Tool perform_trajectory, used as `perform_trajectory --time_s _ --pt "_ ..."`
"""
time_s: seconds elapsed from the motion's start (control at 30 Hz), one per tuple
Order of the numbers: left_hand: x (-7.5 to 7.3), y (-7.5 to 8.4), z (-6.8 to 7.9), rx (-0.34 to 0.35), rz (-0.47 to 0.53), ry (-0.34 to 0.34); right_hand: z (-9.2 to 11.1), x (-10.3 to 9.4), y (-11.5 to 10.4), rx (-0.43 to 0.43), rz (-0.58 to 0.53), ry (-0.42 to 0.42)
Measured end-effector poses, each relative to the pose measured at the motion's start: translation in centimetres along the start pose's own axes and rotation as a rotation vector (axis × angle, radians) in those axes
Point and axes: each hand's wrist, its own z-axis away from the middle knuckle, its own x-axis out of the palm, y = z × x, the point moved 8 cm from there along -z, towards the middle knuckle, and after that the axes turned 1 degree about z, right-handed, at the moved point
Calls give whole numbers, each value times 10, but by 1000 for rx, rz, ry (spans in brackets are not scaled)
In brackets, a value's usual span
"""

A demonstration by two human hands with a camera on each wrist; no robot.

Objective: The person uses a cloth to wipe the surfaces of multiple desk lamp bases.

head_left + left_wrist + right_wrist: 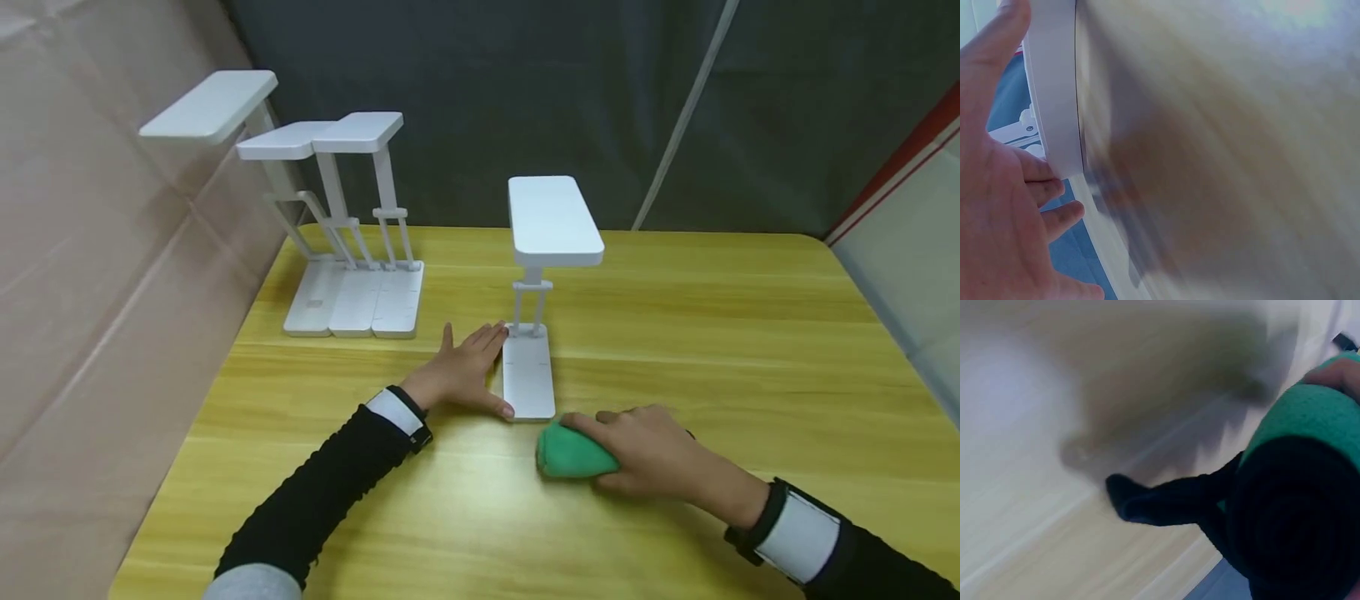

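My left hand (468,372) lies beside the white phone stand (556,218), fingers spread straight. Its thumb tip and fingertips touch the left edge of the stand's base (528,379). Seen from the left wrist, the palm (997,219) faces the side of the white base (1057,87). My right hand (651,450) grips a rolled green cloth (573,452) just in front of the base's near right corner. In the right wrist view the rolled cloth (1310,412) shows a dark spiral end, with a dark strip-like shape sticking out beside it.
Three similar white stands (352,300) are lined up side by side at the table's far left. Behind the wooden table (750,333) hangs a dark curtain (465,108). A pale pinkish sheet (97,275) covers the left side, and a pale panel with red trim stands at right.
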Motion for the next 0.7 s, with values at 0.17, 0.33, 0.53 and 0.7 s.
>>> perform_trajectory --time_s 0.17,0.33,0.53,0.7 --pt "-1 2 1 1 -2 7 -24 10 -25 -51 -19 16" --pt "2 5 2 23 2 2 -33 17 -31 -76 76 92" --pt "0 4 2 12 5 14 -26 16 -22 -1 65 76" --pt "-3 1 1 8 9 13 -14 13 -4 88 25 10"
